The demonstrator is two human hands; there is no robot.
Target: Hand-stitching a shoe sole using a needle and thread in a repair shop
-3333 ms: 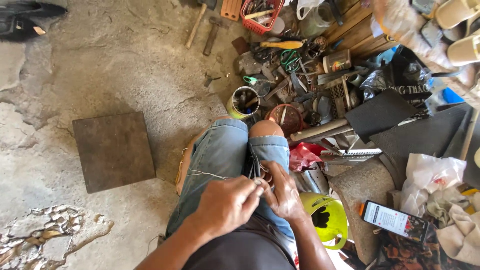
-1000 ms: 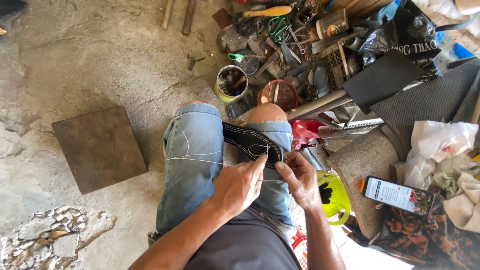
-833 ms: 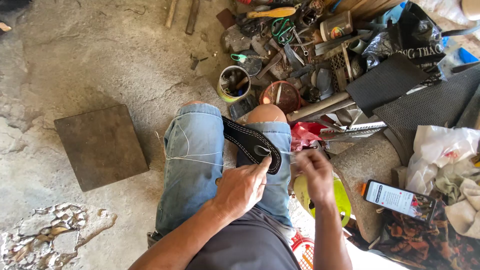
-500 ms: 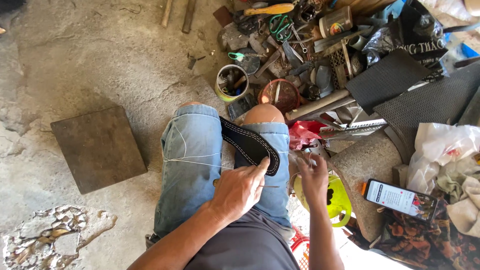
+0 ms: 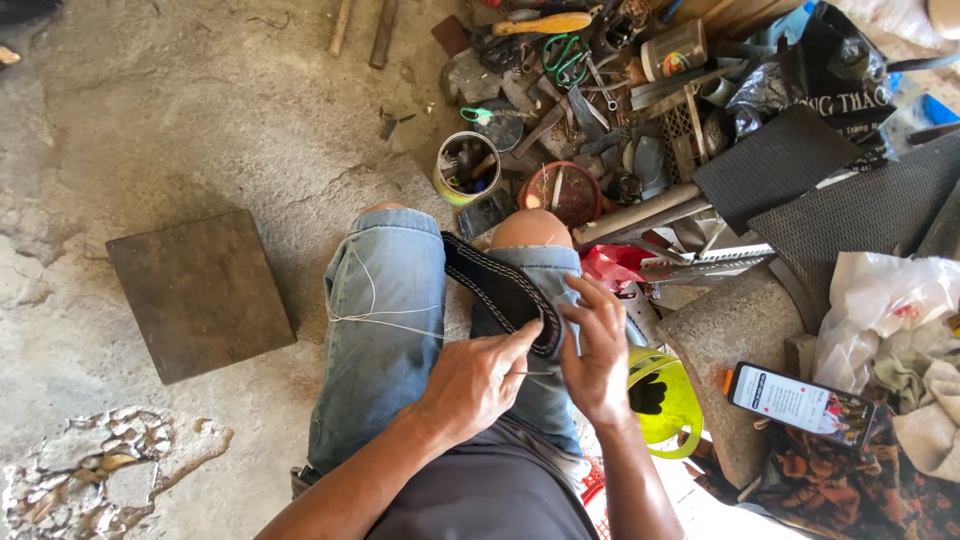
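Fingers of both hands — left hand, right hand — pinch the near end of a black white-stitched sole strip lying across denim-clad knees.

Near end of the black sole was hidden behind both hands. Thin needle betw. left hand and right hand was too small to make out. Yellow helmet partly covered by right wrist. Black bag cut off at top edge. Tool pile too cluttered to tell apart.
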